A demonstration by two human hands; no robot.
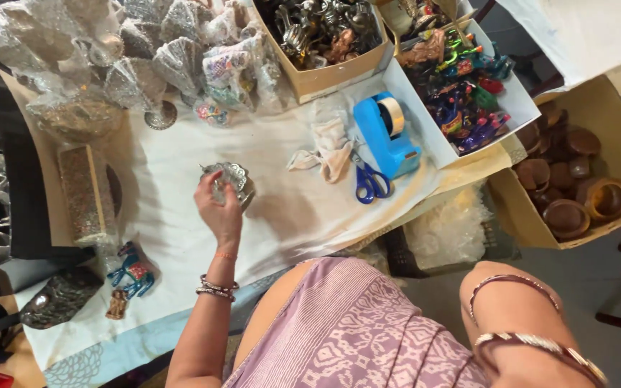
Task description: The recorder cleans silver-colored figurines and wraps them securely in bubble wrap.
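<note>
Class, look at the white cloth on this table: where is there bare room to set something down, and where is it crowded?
Bare cloth lies between the left hand, holding a small silver dish, and the blue scissors. More lies near the table's front edge, right of the blue toy horse. The back is crowded with wrapped silver pieces and boxes.

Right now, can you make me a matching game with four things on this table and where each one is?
Things:
1. scissors
2. tape dispenser
3. small silver dish
4. little horse figure

Places:
A. in the left hand
B. near the table's front edge, by the left forearm
C. beside the box of colourful figures
D. just below the crumpled cloth

Pairs: 1-D, 2-C, 3-A, 4-B
</note>
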